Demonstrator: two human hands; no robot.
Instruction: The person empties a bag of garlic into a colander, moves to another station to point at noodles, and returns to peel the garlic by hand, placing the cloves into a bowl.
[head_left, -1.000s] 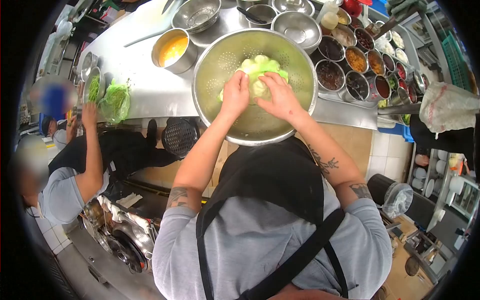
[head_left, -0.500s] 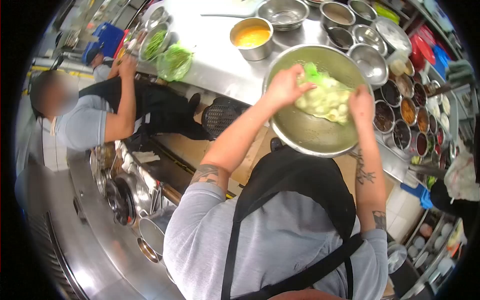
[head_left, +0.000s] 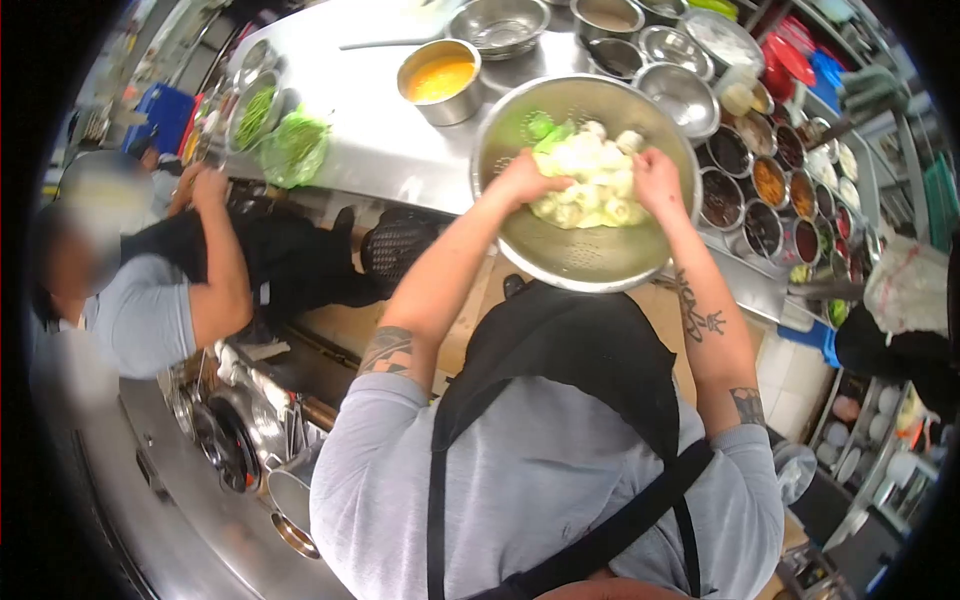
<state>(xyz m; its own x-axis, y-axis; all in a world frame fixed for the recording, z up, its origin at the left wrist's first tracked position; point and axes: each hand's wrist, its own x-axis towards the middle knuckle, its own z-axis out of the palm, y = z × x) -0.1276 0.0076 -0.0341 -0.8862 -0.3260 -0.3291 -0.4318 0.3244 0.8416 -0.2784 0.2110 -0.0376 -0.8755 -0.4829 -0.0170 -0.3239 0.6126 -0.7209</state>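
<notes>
A greenish see-through plastic bag of pale, whitish chunky pieces lies inside a wide steel bowl with small holes, a colander. The kind of pieces is not clear; some look rounded. My left hand grips the bag's left side, thumb pointing inward over the pieces. At the opposite side my right hand is closed on the bag, its fingertips partly hidden. A bright green bunched part of the bag shows at the upper left.
Left of the colander stands a steel pot of orange-yellow liquid. Several steel bowls sit behind and to the right, beside rows of filled containers. A co-worker stands at left near a bag of greens.
The bag of pale pieces has come down into the colander and spread wider, both hands moving with it. The whole view has shifted, so the counter appears further left.
</notes>
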